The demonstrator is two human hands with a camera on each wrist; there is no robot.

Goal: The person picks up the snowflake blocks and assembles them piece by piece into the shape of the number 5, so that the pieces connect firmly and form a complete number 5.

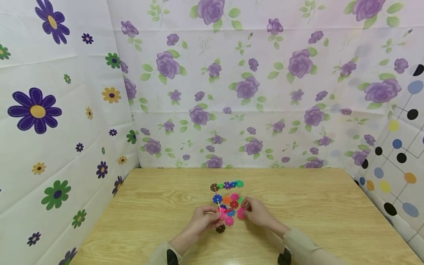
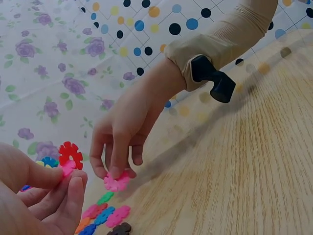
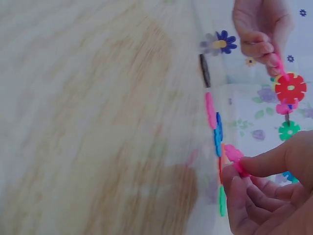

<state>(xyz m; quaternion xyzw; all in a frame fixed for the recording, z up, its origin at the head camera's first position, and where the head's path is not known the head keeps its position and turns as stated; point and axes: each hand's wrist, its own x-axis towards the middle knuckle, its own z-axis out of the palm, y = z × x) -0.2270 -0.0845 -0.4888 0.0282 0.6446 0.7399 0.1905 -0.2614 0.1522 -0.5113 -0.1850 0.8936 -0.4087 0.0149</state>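
Note:
My left hand [image 1: 206,218] pinches a pink notched plastic disc [image 2: 68,168] between thumb and fingers. A red notched disc [image 3: 290,88] adjoins it, and further discs, including a green one [image 3: 289,130], run on in a joined chain. Between its thumb and fingertips my right hand [image 1: 258,212] holds another pink notched disc [image 1: 241,213], a little to the right of the left hand. This disc is apart from the left hand's piece. In the right wrist view, the right hand partly hides the far discs of the chain.
Several loose discs lie flat between and ahead of the hands, among them an orange one [image 1: 226,200], a dark red one [image 1: 234,204], a pink one [image 1: 229,221] and a brown one [image 1: 220,228]. The wooden table [image 1: 159,187] meets patterned cloth walls [image 1: 185,140].

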